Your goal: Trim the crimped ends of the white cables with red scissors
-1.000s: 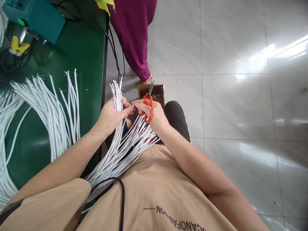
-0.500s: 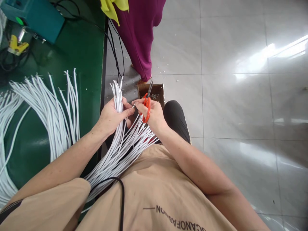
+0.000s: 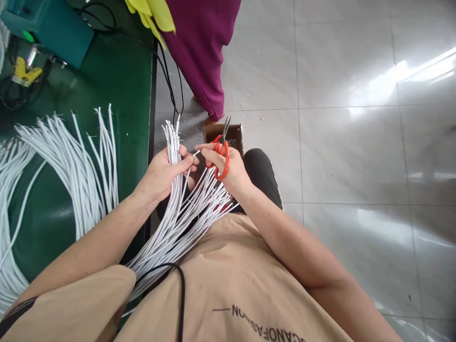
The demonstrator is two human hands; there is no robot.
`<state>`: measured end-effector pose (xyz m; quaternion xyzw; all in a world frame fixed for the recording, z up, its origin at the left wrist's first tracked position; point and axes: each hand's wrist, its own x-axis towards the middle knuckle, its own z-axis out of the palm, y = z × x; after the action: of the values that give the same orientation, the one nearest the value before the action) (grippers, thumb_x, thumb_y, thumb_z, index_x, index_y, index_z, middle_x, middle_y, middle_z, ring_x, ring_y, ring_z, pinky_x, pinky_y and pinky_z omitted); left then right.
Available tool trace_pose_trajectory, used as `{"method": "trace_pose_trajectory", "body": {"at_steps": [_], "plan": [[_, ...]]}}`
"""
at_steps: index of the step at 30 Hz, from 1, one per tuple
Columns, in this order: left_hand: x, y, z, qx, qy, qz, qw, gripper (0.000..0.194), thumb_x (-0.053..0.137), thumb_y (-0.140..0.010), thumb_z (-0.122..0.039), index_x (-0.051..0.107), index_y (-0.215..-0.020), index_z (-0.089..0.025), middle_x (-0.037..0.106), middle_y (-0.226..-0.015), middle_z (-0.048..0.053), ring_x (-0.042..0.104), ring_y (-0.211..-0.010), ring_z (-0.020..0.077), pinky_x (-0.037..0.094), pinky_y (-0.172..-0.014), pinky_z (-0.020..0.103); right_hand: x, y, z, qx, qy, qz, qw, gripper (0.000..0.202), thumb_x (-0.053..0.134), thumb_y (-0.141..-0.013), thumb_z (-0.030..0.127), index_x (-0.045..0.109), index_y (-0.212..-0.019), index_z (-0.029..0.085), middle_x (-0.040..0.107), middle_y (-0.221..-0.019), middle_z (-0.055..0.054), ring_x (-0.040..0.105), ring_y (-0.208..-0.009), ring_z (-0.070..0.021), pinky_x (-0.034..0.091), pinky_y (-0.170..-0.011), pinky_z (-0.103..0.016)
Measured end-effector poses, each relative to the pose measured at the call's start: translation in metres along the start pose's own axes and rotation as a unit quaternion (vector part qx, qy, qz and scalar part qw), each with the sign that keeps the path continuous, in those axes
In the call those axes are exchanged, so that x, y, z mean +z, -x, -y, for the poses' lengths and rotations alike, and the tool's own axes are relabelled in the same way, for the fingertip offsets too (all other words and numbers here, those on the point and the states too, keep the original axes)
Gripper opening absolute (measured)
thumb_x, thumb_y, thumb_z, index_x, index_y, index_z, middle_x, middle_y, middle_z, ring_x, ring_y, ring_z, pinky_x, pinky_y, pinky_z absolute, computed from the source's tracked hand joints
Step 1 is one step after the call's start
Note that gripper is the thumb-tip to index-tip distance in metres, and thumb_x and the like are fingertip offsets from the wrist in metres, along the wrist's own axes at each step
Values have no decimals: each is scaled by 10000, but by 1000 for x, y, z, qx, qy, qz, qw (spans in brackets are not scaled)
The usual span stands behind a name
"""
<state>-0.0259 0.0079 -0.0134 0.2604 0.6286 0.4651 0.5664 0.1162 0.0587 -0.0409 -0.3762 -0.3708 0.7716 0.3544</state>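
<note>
My left hand [image 3: 167, 168] is closed around a bundle of white cables [image 3: 173, 152], their cut ends pointing up past the fingers. Between its thumb and a finger, one separate cable end [image 3: 195, 154] sticks out to the right. Red-handled scissors [image 3: 221, 156] rest in my right hand [image 3: 233, 166], blades pointing up and away from the cables. The thumb and forefinger of that hand are close to the single cable's tip; I cannot tell whether they touch it. More white cables [image 3: 203, 209] run loose across my lap, below both hands.
On the green table [image 3: 135, 85] at left lie more white cables [image 3: 71, 161] and a teal machine [image 3: 50, 31] with black cords. A cardboard box [image 3: 235, 130] with scraps stands on the floor. Beyond it is a person in purple trousers [image 3: 203, 47]; small white bits dot the tiles.
My right hand and the scissors have shifted slightly right, and the fingertips have drawn a little away from my left thumb. The person's yellow cloth has moved left and down.
</note>
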Motion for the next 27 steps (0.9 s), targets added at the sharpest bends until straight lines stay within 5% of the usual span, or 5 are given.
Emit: {"method": "trace_pose_trajectory", "body": {"at_steps": [9, 15, 27], "plan": [[-1, -1, 2, 59, -80, -47, 994, 377, 825, -575, -206, 522, -799, -182, 609, -727, -32, 579, -699, 113, 476, -753, 271, 4, 2, 4, 39, 18, 9, 999, 139, 699, -711, 291, 722, -769, 167, 502, -564, 46, 455, -591, -81, 395, -624, -242], [0, 0, 1, 68, -128, -67, 987, 378, 833, -572, -260, 547, -806, -183, 619, -768, -17, 586, -735, 127, 479, -753, 273, 6, 4, 7, 36, 43, -14, 998, 128, 707, -693, 270, 715, -744, 152, 621, -688, 16, 487, -622, -77, 408, -638, -241], [-5, 1, 3, 52, -112, -38, 992, 288, 802, -650, -187, 577, -830, -184, 603, -745, -40, 548, -672, 94, 459, -675, 256, 6, 4, 5, 48, 36, -12, 998, 106, 699, -684, 258, 707, -718, 158, 533, -570, 36, 429, -558, -73, 359, -562, -235]]}}
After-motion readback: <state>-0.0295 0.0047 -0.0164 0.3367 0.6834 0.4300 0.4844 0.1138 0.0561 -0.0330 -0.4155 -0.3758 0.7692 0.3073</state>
